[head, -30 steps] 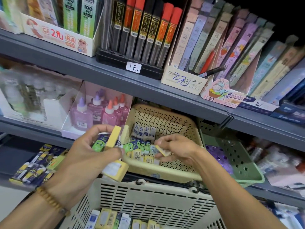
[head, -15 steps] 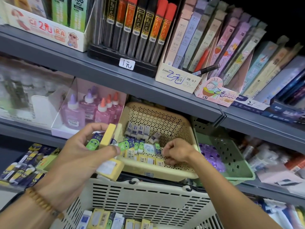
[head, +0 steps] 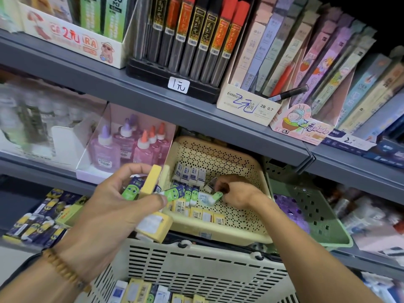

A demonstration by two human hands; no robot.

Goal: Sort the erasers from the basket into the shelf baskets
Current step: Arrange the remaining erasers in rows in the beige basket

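Observation:
My left hand (head: 113, 206) grips a bunch of erasers in front of the shelf: an upright yellow eraser (head: 150, 180), green cartoon-sleeved erasers (head: 172, 193) and a yellow block (head: 153, 224) below them. My right hand (head: 236, 193) reaches into the beige perforated shelf basket (head: 218, 235). Its curled fingertips pinch a small green-and-white eraser (head: 215, 196) lying on the basket floor. Rows of white, green and yellow erasers (head: 192, 176) line that basket. Below it the white slotted carry basket (head: 196, 270) holds several more erasers (head: 153, 294).
A green basket (head: 317, 215) with purple items stands right of the beige one. Pink glue bottles (head: 131, 147) sit in a box to the left, and dark minion-print erasers (head: 39, 221) lie lower left. The shelf above carries pencil-lead boxes (head: 196, 40).
My right hand went deeper into the beige basket; the pale yellow eraser it held is gone from its fingers, which now sit on a green-and-white eraser. My left hand kept its bunch.

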